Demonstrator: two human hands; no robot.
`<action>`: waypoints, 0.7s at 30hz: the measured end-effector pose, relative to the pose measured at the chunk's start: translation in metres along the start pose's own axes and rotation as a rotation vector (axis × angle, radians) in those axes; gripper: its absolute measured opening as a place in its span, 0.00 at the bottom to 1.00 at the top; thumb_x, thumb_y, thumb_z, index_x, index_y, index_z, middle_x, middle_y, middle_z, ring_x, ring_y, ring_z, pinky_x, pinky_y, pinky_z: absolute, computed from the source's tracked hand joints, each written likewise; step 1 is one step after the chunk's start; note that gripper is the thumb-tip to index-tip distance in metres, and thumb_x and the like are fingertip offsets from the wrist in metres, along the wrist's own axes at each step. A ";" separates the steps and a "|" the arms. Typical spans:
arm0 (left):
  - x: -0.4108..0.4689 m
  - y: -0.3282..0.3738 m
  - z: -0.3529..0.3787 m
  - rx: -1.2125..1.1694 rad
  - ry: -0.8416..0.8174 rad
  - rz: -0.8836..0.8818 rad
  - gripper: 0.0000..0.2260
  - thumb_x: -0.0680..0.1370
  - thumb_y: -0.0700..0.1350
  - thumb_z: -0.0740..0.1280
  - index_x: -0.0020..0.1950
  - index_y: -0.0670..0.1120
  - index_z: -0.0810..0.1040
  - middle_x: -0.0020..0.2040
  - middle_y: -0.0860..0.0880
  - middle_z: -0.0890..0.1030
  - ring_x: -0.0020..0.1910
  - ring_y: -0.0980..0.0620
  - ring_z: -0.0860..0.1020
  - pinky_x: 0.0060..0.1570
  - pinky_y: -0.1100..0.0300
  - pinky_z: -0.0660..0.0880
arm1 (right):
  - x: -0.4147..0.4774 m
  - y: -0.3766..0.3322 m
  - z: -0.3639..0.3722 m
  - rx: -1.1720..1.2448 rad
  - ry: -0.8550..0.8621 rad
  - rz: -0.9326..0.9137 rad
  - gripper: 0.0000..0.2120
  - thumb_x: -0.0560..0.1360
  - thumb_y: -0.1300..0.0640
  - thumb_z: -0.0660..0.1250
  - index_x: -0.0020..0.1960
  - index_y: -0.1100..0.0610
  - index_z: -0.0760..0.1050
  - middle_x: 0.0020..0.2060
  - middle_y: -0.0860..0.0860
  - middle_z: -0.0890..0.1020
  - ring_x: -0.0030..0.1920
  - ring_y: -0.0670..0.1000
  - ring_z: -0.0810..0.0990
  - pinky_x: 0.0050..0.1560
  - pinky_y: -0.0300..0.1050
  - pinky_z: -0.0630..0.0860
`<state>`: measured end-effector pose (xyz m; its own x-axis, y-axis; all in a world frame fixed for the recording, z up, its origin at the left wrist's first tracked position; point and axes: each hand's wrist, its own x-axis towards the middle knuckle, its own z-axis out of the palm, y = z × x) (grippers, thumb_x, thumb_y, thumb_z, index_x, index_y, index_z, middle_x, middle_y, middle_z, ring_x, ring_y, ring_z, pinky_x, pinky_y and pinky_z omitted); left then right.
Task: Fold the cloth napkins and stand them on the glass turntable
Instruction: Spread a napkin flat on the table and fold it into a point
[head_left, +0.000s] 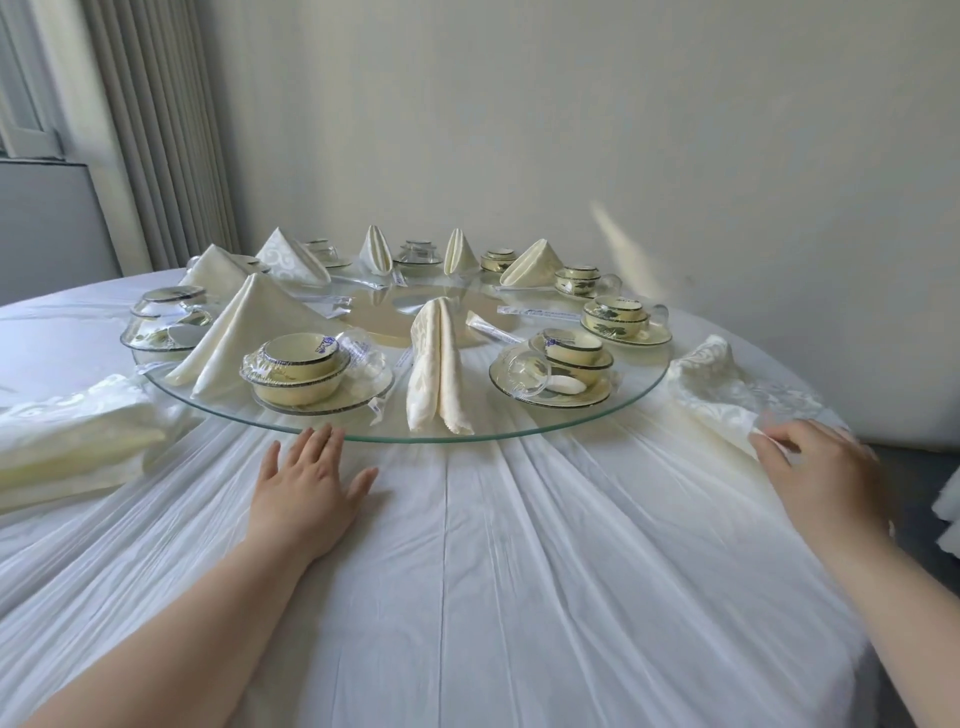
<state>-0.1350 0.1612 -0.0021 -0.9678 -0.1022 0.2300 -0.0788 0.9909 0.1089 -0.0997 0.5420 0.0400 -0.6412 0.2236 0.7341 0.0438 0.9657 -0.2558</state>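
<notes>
The round glass turntable (322, 434) lies on the white table. Several folded cream napkins stand on it; the nearest folded napkin (439, 364) stands upright at the front edge. My left hand (306, 488) rests flat on the tablecloth, fingers straight, fingertips at the glass rim. My right hand (815, 475) reaches to the right and pinches the near corner of a loose cream napkin (727, 389) lying on the table beside the turntable.
Shrink-wrapped bowl-and-plate sets (306, 374) and wrapped chopsticks (540, 313) ring the turntable. A stack of unfolded napkins (67, 441) lies at the left table edge. A white plastic tablecloth (467, 571) covers the table. Wall behind, curtain at left.
</notes>
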 end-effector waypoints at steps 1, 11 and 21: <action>-0.002 0.001 -0.001 0.022 0.019 0.003 0.28 0.80 0.59 0.46 0.76 0.48 0.48 0.76 0.51 0.50 0.75 0.54 0.47 0.71 0.55 0.41 | 0.003 -0.006 -0.010 0.052 0.032 -0.033 0.14 0.68 0.56 0.63 0.33 0.67 0.77 0.30 0.63 0.80 0.33 0.64 0.78 0.38 0.51 0.72; -0.033 0.049 -0.075 -0.131 0.148 0.402 0.21 0.79 0.60 0.52 0.67 0.52 0.69 0.62 0.55 0.74 0.63 0.54 0.70 0.60 0.63 0.62 | 0.017 -0.082 -0.086 0.514 -0.042 -0.012 0.08 0.73 0.58 0.67 0.35 0.57 0.77 0.24 0.45 0.77 0.29 0.42 0.74 0.32 0.27 0.65; -0.102 0.094 -0.122 -1.308 -0.305 0.359 0.26 0.63 0.59 0.66 0.59 0.54 0.73 0.53 0.58 0.78 0.51 0.62 0.77 0.42 0.71 0.70 | -0.009 -0.182 -0.100 1.130 -0.502 0.131 0.14 0.77 0.60 0.62 0.32 0.58 0.73 0.17 0.48 0.74 0.19 0.43 0.72 0.24 0.34 0.70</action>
<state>-0.0144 0.2541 0.1024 -0.9140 0.3285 0.2383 0.2969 0.1411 0.9444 -0.0247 0.3777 0.1429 -0.9145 -0.0057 0.4046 -0.3950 0.2301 -0.8894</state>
